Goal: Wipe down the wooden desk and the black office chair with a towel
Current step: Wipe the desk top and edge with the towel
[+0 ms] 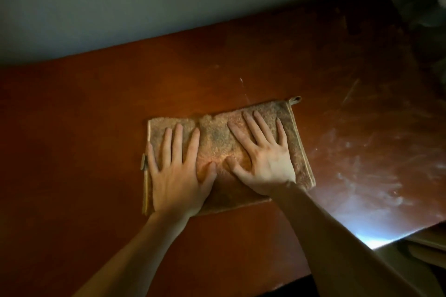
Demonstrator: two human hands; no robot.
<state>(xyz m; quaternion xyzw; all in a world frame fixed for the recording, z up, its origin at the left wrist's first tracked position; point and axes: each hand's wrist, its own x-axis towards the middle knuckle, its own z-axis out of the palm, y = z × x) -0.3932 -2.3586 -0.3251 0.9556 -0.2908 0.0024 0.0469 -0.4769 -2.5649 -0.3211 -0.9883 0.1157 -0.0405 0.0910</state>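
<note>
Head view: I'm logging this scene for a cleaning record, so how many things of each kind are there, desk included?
wooden desk: 1
towel: 1, spread flat on the desk
hands: 2, the left hand and the right hand, both pressed flat on the towel
Total: 4

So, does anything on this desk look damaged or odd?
Yes. The wooden desk has pale dusty smears on its right part, and a dark chipped-looking patch near its far right corner. The towel shows a greyish stain.
</note>
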